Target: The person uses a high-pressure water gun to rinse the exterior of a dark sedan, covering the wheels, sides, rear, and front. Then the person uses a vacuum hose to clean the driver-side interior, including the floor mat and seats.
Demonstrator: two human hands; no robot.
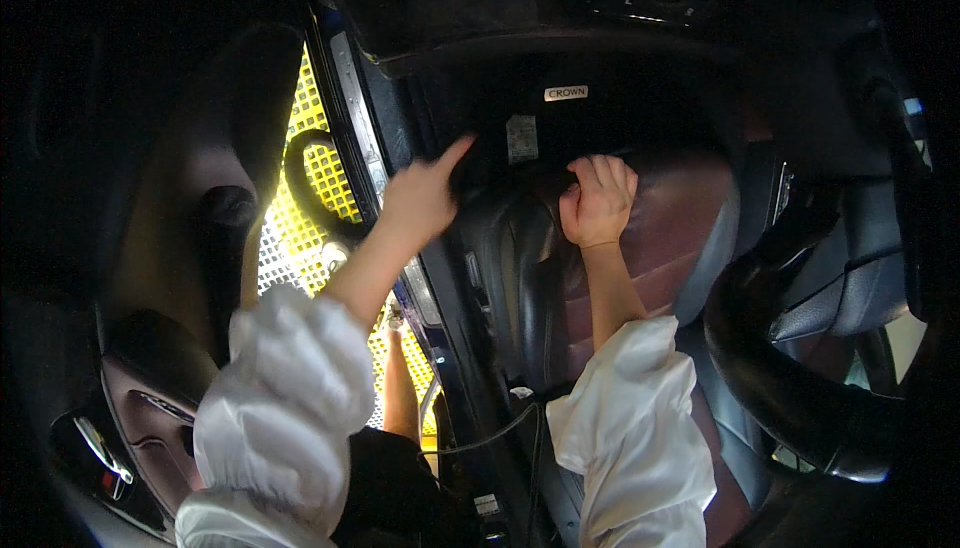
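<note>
My left hand (420, 203), blurred at its edges, is over the door sill beside a car seat (645, 218) in dark red and black. One of its digits points away to the far right; the rest are curled or turned from view, and no object shows in it. My right hand (600, 198) is at the seat, back of the hand up, with its fingers bent over and the thumb alongside. Its fingertips are hidden, so I cannot see whether anything is pinched there. A pale paper label (522, 140) and a small metal badge (566, 94) lie beyond my hands on dark trim.
To the right is a black steering wheel (780, 388). A car door (150, 368) stands ajar on the left, with yellow floor grating (325, 173) in the gap. A thin dark cable (490, 438) crosses the lower middle. Near the grating is a bare limb (402, 398).
</note>
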